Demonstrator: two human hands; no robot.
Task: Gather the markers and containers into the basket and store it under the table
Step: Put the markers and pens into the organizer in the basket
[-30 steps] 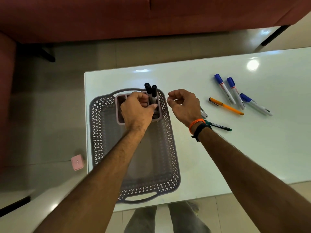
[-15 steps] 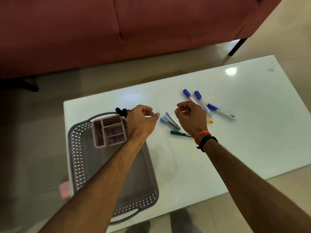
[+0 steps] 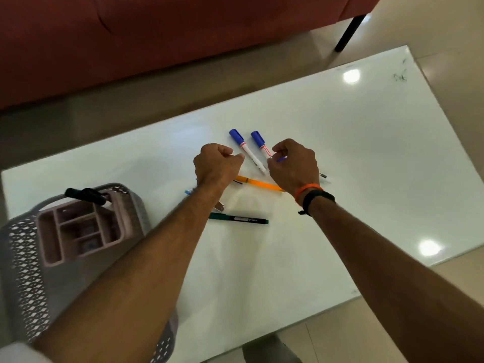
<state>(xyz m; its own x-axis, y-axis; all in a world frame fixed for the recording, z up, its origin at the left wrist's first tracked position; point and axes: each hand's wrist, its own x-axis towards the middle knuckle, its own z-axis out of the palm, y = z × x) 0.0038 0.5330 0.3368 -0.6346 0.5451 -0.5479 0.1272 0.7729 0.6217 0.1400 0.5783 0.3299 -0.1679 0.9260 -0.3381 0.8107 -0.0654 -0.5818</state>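
White and glossy, the surface (image 3: 353,158) fills most of the view, with a red sofa (image 3: 157,35) beyond its far edge and pale floor tiles around it. At the surface's left end sits the grey basket (image 3: 23,279), its walls pierced with a diamond pattern. Inside it, at the far end, stands a pink organiser (image 3: 78,231) split into compartments; two black markers (image 3: 83,194) lean out of its far corner against the basket's handle.

Both forearms reach out over the middle of the surface. The left hand (image 3: 216,166) hovers with its fingers curled in loosely and holding nothing. The right hand (image 3: 293,166), with an orange band and a black band on its wrist, has its fingers bent down over a blue-capped marker; something blue shows under the fingertips, but whether they grip it I cannot tell.

Loose on the surface lie the remaining pens. Two blue markers (image 3: 247,150) lie side by side between and just beyond the hands, the right one partly under the right hand. An orange pen (image 3: 258,183) lies crosswise below the hands, one end hidden by the right wrist. A green pen (image 3: 239,218) lies nearer the body, beside the left forearm. A light blue tip (image 3: 187,192) pokes out from under that forearm.
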